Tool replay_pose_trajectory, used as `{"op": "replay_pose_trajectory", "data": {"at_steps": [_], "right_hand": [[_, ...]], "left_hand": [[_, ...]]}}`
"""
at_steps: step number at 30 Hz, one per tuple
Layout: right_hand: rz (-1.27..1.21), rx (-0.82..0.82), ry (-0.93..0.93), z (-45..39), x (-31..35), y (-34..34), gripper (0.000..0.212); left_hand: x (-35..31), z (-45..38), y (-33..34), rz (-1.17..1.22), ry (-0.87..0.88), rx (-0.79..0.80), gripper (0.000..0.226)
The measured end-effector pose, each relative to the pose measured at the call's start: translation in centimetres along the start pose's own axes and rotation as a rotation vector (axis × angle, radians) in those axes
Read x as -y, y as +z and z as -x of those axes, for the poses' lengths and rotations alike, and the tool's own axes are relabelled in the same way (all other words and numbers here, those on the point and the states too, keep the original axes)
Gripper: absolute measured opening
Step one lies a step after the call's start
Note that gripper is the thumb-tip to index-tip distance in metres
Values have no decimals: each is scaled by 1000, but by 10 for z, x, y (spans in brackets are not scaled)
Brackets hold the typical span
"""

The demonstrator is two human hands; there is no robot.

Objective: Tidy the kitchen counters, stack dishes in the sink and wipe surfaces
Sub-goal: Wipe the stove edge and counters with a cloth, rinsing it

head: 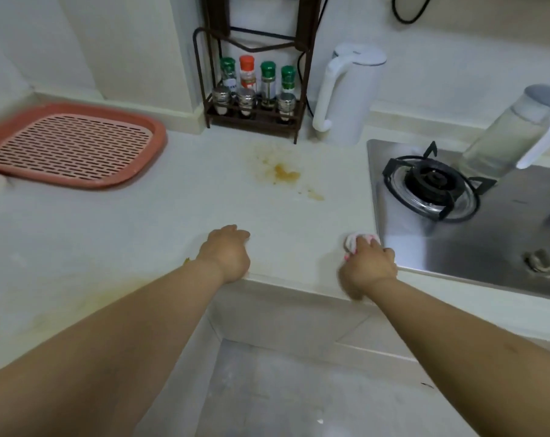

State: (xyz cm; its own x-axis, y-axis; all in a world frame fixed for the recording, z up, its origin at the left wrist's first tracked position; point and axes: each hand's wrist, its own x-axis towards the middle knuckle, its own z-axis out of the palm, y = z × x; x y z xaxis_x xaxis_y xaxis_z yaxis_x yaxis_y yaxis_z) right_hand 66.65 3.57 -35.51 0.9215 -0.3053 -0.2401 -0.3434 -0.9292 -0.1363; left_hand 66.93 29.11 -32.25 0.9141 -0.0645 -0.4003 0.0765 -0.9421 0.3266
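Observation:
The white counter [141, 222] carries a brown-orange stain [284, 173] near its back middle. My right hand [370, 266] grips a small white and pink cloth [354, 240] and holds it down on the counter, right beside the steel hob's left edge. My left hand [228, 252] rests on the counter's front edge with its fingers curled under and nothing in it. Both hands are well in front of the stain.
A pink draining tray [75, 146] lies at the back left. A dark spice rack [254, 89] with several jars and a white kettle [346, 93] stand against the wall. The steel gas hob [475, 222] with a burner [429, 187] fills the right; a clear jug [513, 134] stands behind it.

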Motion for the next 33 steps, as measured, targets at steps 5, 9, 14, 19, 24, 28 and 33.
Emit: {"op": "replay_pose_trajectory", "data": {"at_steps": [5,9,14,19,24,28,33], "right_hand": [[-70,73,-356,-22,108,9,47],[-28,71,-614,-4,104,16,35],[-9,-38,-68,-75,26,-15,45],[-85,-43,-292,-117,125,-1,47],[-7,24,-725,-74,128,13,51],[-40,-106,-317,-131,80,-9,44],[-86,-37,-346,-175,168,-9,42]], "left_hand": [[5,-21,-8,-56,0,-1,61],[1,-38,-12,-89,-15,38,62],[-4,-58,-28,-96,-49,45,62],[4,-79,-31,-85,-150,-13,62],[-2,-91,-34,-5,-244,-97,56],[-3,-97,-45,4,-292,-107,52],[23,-109,-52,8,-322,-78,60]]}}
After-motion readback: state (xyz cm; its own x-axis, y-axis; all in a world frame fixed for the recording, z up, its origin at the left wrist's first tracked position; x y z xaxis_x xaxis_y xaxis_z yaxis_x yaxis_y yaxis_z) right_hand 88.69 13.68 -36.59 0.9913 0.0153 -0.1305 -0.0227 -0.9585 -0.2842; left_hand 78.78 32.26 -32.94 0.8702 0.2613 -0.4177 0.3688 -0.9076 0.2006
